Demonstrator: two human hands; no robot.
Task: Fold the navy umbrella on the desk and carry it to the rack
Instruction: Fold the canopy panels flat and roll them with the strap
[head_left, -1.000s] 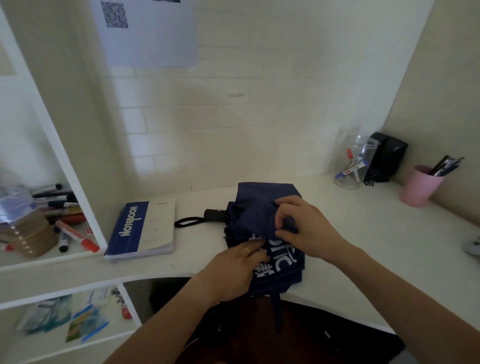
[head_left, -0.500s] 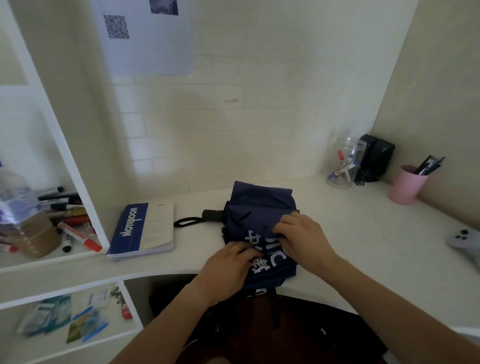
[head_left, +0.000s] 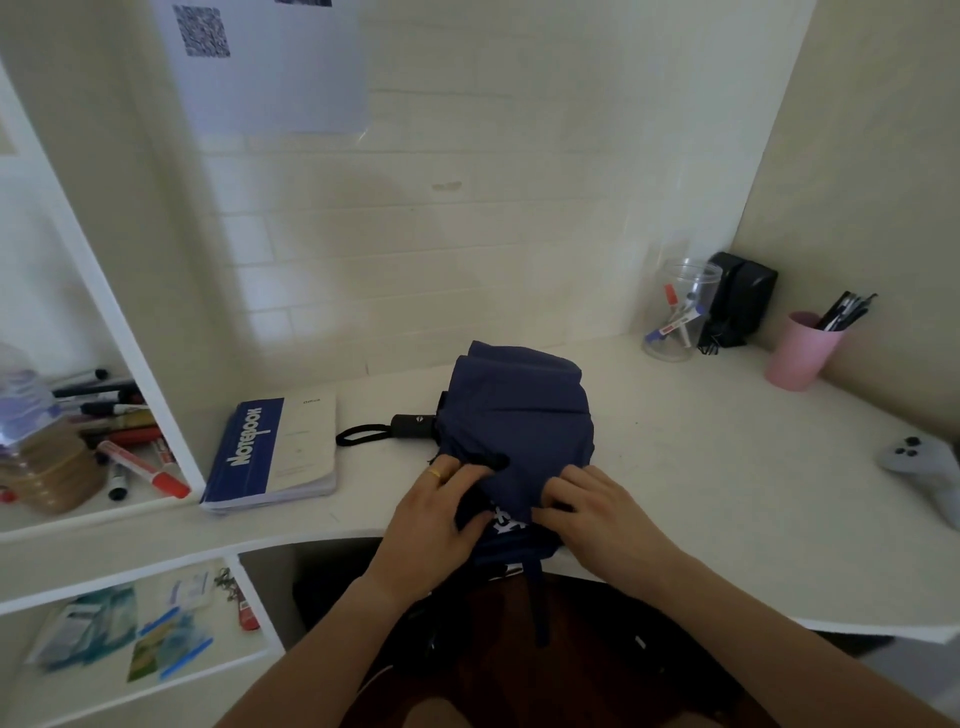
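The navy umbrella (head_left: 519, 415) lies collapsed on the white desk (head_left: 701, 467), its canopy bunched in loose folds. Its black handle (head_left: 413, 425) and wrist loop stick out to the left. A navy strap hangs off the desk's front edge. My left hand (head_left: 436, 512), with a ring on one finger, grips the near left side of the fabric. My right hand (head_left: 597, 512) pinches the near right side. White lettering shows between the two hands. No rack is in view.
A blue notebook (head_left: 272, 452) lies left of the umbrella. A shelf with markers and a bottle (head_left: 36, 441) stands at far left. At the back right are a clear jar (head_left: 678, 312), a black device (head_left: 740, 299) and a pink pen cup (head_left: 802, 351). A grey controller (head_left: 930, 467) lies at the right edge.
My right hand has come down from the middle of the canopy to its near edge, folding fabric over most of the white lettering. My left hand has stayed at the near left side.
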